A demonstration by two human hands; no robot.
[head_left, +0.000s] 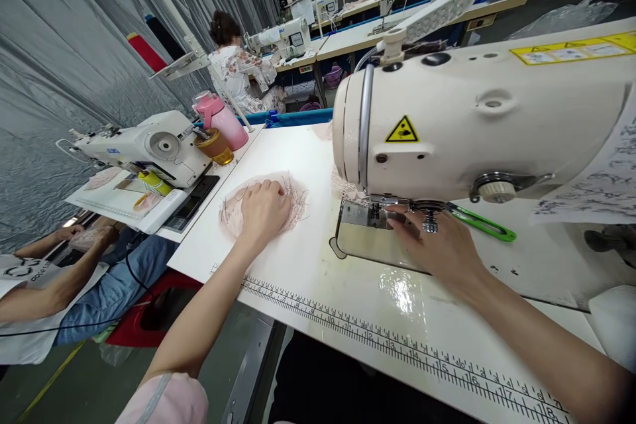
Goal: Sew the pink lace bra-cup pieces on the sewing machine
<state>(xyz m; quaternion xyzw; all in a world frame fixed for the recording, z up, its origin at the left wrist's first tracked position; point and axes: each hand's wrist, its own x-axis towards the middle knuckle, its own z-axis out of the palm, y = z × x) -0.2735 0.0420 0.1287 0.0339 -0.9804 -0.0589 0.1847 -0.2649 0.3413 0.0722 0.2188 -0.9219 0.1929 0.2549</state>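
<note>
My left hand [265, 211] lies on a pale pink lace piece [231, 215] with loose dark threads along its edge. Its fingers are curled down into the cloth. At the sewing machine [467, 119], my right hand [437, 245] reaches under the head, beside the presser foot [376, 211]. Thumb and forefinger point left with a small gap between them, and nothing shows in it. The other fingers are partly hidden by the tension knob [430, 220]. More pink lace [348, 187] lies behind the metal needle plate [355, 214].
Green thread snips [484, 222] lie right of my right hand. A printed ruler [372, 331] runs along the table's front edge. On the left stand another sewing machine [163, 146], a pink bottle [226, 122] and an amber jar [216, 146]. Co-workers sit at left and behind.
</note>
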